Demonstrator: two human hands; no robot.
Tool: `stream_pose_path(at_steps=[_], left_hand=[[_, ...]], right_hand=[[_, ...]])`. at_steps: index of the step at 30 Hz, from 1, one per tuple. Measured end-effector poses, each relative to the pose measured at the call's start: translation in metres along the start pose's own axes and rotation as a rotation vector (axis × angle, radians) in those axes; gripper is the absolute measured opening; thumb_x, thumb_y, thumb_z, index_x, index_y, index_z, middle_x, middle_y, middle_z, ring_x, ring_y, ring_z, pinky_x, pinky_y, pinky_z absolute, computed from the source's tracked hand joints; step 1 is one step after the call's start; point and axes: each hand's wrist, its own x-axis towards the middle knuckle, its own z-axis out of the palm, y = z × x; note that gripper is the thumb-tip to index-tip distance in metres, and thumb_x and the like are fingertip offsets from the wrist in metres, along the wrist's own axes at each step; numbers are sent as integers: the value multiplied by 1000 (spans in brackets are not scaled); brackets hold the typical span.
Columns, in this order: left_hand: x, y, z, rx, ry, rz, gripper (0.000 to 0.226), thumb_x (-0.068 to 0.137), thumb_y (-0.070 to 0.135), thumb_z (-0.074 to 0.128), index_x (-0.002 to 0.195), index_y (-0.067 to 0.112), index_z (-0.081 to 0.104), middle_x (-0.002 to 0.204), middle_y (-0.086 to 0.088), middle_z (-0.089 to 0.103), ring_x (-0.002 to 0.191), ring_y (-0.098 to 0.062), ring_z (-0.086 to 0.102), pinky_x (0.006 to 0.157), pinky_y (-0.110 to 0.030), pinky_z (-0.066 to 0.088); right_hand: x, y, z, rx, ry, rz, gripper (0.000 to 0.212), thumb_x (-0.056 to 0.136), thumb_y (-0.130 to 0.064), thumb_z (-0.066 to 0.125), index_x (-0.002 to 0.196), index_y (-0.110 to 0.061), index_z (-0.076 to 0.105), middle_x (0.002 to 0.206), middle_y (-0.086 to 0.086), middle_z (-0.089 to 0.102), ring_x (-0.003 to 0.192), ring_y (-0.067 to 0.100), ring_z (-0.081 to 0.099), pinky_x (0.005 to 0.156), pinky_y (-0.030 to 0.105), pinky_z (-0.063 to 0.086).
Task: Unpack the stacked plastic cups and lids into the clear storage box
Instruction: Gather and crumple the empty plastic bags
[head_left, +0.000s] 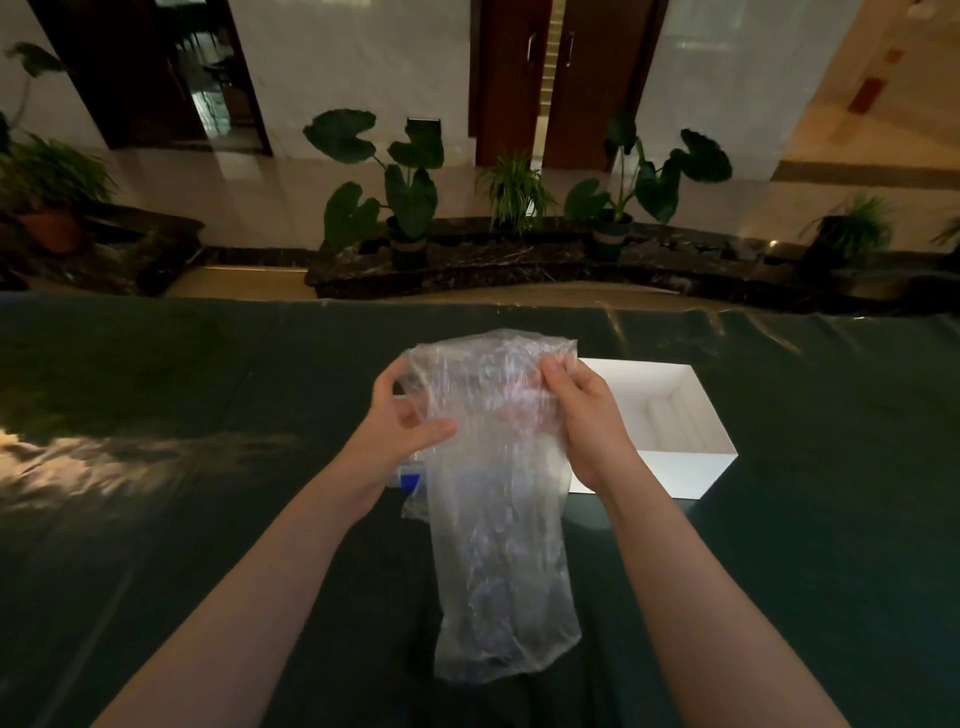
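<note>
Crinkled clear plastic is what my fingers are pinching: the left hand (402, 421) grips the bag (493, 499) at its 9 o'clock edge, thumb pressed across the front film, and the right hand (582, 415) grips the 3 o'clock edge near the top, fingers curled behind the film. Both hands are closed on the bag, not on anything inside it. The bag hangs long and limp between my forearms, its upper end bunched at 12 o'clock, its lower end drooping toward me at 6 o'clock.

Through the film I make out faint ribbed shapes and a pinkish smudge near the top; I take these for the stacked cups, but the blur keeps me from counting or from spotting lids.

Behind the bag, at 2 o'clock, sits an open white box (691, 467). A clear box corner with a blue patch (410, 478) peeks out just under my left wrist; most of it is hidden.

All of this rests over a dark green cloth (156, 519).

My read: I am at the unwrapping step. Next I need to find the bag's mouth, spread it, and slide the stack out over the box.
</note>
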Motion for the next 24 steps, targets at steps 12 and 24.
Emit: stream_pose_path(at_steps=[12, 24], left_hand=[[7, -5, 6, -26, 26, -139, 51, 78, 22, 78, 125, 18, 59, 120, -6, 67, 107, -24, 67, 86, -43, 55], [-21, -22, 46, 229, -52, -224, 55, 79, 20, 75, 127, 28, 49, 119, 3, 63, 108, -15, 62, 96, -45, 50]], right_hand=[[1, 9, -4, -279, 93, -141, 31, 99, -34, 54, 74, -22, 68, 74, 6, 69, 68, 22, 67, 65, 36, 54], [11, 18, -2, -686, 638, -296, 24, 103, -37, 44, 84, -26, 55, 69, -2, 68, 54, 17, 65, 60, 40, 59]])
